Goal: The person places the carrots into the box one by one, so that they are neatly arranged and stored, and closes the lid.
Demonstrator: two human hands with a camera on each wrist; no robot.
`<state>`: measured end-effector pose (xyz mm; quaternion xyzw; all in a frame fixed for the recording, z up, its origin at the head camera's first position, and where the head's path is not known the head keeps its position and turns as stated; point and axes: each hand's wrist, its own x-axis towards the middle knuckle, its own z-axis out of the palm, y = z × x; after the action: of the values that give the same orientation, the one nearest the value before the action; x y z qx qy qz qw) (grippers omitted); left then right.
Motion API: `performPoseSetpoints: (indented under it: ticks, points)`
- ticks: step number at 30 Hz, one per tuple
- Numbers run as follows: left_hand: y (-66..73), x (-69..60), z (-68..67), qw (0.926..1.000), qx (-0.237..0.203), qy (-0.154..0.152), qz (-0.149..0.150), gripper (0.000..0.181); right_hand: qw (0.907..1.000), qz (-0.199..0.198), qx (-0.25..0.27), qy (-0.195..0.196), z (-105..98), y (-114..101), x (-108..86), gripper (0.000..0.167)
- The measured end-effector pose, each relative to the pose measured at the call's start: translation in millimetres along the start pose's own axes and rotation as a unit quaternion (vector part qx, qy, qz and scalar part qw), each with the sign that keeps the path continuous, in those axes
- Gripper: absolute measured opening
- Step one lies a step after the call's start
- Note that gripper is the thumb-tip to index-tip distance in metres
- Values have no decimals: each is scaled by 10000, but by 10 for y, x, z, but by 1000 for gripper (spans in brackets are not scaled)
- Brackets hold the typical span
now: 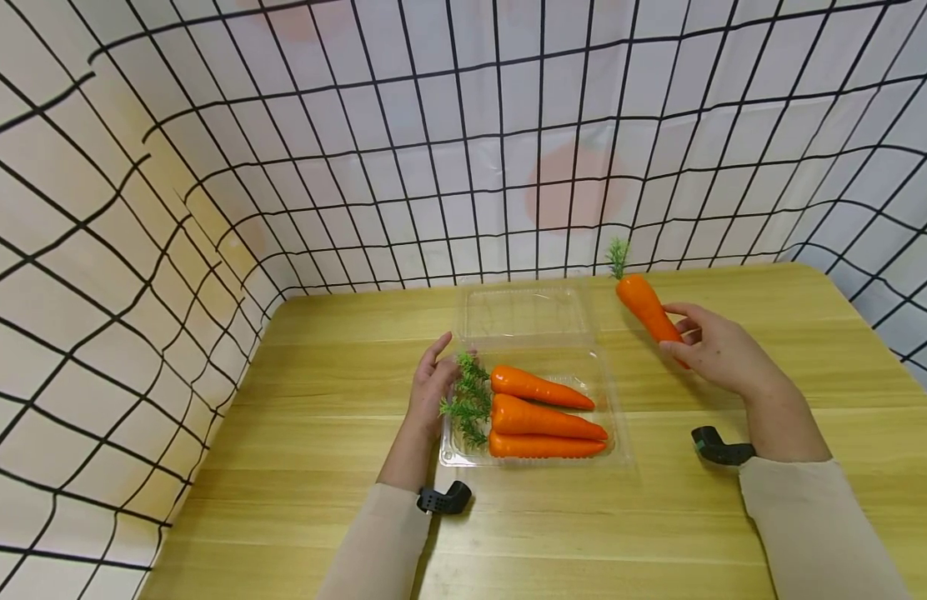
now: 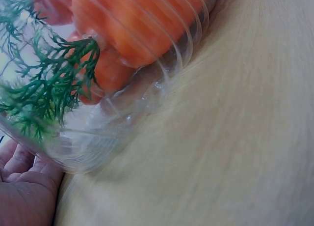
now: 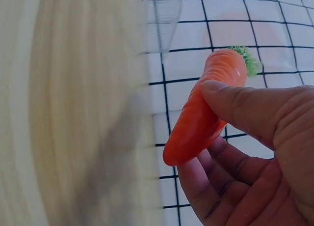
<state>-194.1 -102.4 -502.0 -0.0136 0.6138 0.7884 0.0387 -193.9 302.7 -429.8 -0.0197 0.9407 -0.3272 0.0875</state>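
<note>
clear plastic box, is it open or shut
Open: in the head view, its lid lies folded back on the far side of the base, leaving three carrots uncovered.

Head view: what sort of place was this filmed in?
Probably a makeshift recording booth: a pale backdrop with black grid lines surrounds the far part of a wooden table, and black devices are worn at both wrists.

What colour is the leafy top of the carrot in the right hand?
Green; the leafy top shows best in the head view.
</note>
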Motion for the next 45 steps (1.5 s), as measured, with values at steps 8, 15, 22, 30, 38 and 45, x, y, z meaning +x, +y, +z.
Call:
performPoseSetpoints:
  ticks: [8,15,22,30,38,45]
  points:
    - [2,-16,2,9999,-69,46,-70,64,9993,-313,-159,97,-40,-147,-66,71]
    - [8,-6,1,10000,-16,14,-51,64,9984,-494,-264,81,-74,-285,-150,68]
    - [3,-9,-2,10000,32,12,-3,64,9969,-728,-301,69,-65,-425,-215,66]
    - [12,-25,2,9999,130,-10,74,64,9947,-956,-367,78,-32,-556,-256,63]
    - [1,-5,-3,9998,182,32,46,63,9925,-1185,-290,46,8,-663,-319,60]
    - [21,-15,0,9998,178,10,19,63,9887,-1486,-175,-53,69,-750,-358,58]
